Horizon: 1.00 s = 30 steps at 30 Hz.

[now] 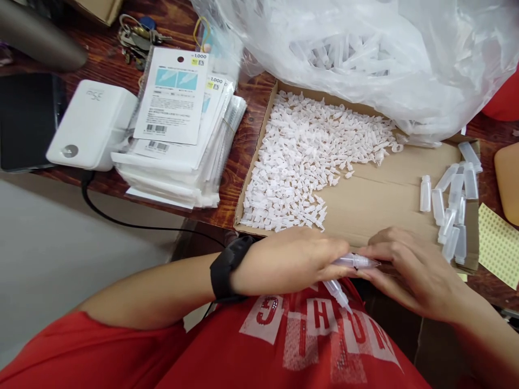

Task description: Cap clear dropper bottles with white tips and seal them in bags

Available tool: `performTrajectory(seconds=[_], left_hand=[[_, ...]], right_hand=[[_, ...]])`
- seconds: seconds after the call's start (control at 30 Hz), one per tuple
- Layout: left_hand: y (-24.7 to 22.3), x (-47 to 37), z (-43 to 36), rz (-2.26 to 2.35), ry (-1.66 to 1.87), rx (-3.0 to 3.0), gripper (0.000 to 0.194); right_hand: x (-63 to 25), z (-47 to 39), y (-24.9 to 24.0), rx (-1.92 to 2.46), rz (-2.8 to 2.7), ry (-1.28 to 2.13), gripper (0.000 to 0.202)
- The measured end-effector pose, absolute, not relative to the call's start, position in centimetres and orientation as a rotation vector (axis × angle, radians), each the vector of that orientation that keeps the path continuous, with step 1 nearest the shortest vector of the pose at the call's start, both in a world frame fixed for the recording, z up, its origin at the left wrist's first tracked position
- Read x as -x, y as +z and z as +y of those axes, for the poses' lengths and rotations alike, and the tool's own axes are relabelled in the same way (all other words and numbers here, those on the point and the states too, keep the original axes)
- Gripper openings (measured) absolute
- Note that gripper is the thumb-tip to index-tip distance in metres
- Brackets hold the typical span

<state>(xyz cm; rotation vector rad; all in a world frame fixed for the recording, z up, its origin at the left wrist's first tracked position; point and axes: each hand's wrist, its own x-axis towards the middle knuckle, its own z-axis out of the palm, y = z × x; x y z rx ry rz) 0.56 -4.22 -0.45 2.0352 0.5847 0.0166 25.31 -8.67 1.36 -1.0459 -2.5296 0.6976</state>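
My left hand (292,259), with a black band at its wrist, is closed on a small translucent bottle (352,261) with a pointed nozzle. A second nozzled bottle (337,294) sticks out below the same hand, over the red shirt. My right hand (413,270) has its fingers bent close around the first bottle's tip; what they pinch, if anything, is hidden. Both hands are at the front edge of a cardboard tray (365,210). Many small white nozzle pieces (300,156) fill the tray's left part, and several translucent bottles (449,219) lie at its right end.
A large plastic bag (365,65) of bottles overhangs the tray's back edge. To the left are stacked printed packets (172,102), a white power bank (91,124) with a black cable, keys (138,40) and a dark device (30,119). A dotted yellow sheet (498,243) lies right.
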Motion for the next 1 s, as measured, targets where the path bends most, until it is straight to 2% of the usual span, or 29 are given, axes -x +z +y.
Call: performTrajectory(seconds=[0.13, 0.27, 0.33, 0.47, 0.57, 0.63, 0.73, 0.8, 1.0], left_hand=[[-0.2, -0.5, -3.9, 0.575, -0.003, -2.036, 0.042], [-0.2, -0.6, -3.9, 0.57, -0.029, -2.088, 0.043], [-0.3, -0.8, -4.2, 0.566, -0.031, -2.153, 0.043], [-0.5, -1.5, -4.8, 0.65, -0.033, -2.268, 0.038], [-0.7, -1.4, -4.4, 0.71, 0.013, -2.11, 0.034], [-0.8, -0.9, -3.7, 0.768, 0.102, -1.802, 0.039], [-0.8, 0.0, -2.8, 0.76, 0.215, -1.254, 0.046], [-0.9, 0.3, -2.6, 0.706, 0.232, -1.008, 0.046], [-1.8, 0.1, -3.0, 0.544, 0.299, -0.593, 0.043]], right_hand=[[-25.4, -8.7, 1.1, 1.058, -2.552, 0.644, 0.028], [-25.0, -8.6, 0.8, 1.023, -2.608, 0.47, 0.021], [-24.7, -8.6, 0.9, 1.064, -2.584, 0.592, 0.029], [-24.3, -8.4, 1.5, 1.212, -2.391, 1.098, 0.041], [-25.0, -7.1, 1.7, 1.27, -2.301, 1.301, 0.046], [-26.1, -5.4, 1.1, 1.374, -2.233, 1.195, 0.047], [-28.4, -2.1, -0.8, 1.662, -2.078, 0.627, 0.036], [-29.6, -0.1, -2.2, 1.72, -2.038, 0.405, 0.027], [-30.3, 2.7, -4.6, 1.641, -2.214, 0.353, 0.035]])
